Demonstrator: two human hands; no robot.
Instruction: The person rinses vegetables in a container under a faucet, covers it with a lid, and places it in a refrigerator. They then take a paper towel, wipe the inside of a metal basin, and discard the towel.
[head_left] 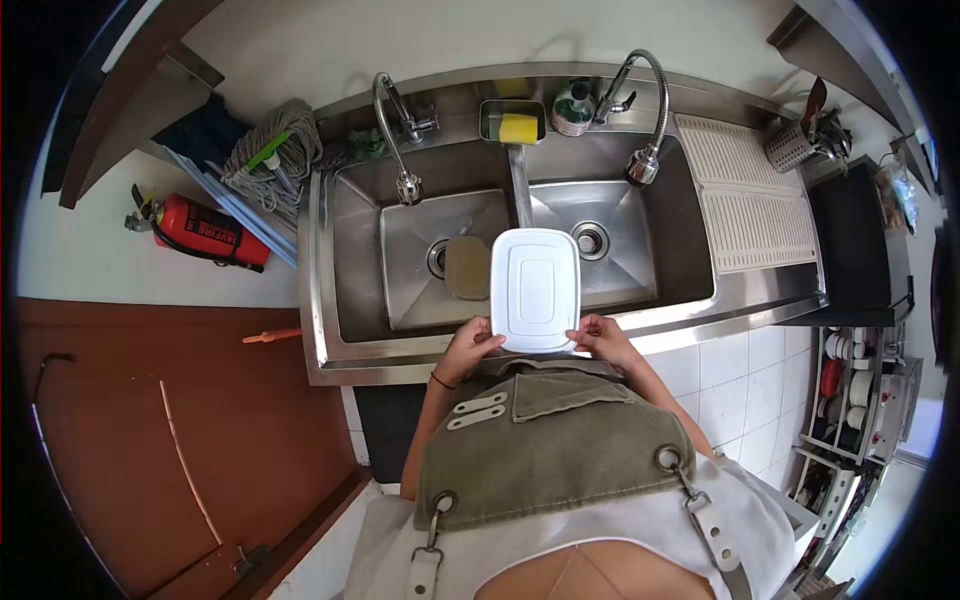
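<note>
A white rectangular plastic lid (535,285) with rounded corners and a raised panel is held out over the front edge of the sink, across the divider. My left hand (468,350) pinches its near left corner. At the near right corner, my right hand (603,341) grips it between thumb and fingers. Whether a container sits beneath the lid is hidden. A beige, see-through plastic container (466,268) lies in the left basin (410,300), beside the drain.
Two flexible-neck faucets (408,185) (645,160) arch over the basins. Behind the divider are a yellow sponge (518,128) in a holder and a soap bottle (573,108). A beige drain rack (750,215) lies right, below a utensil holder (788,148). A fire extinguisher (210,230) is left.
</note>
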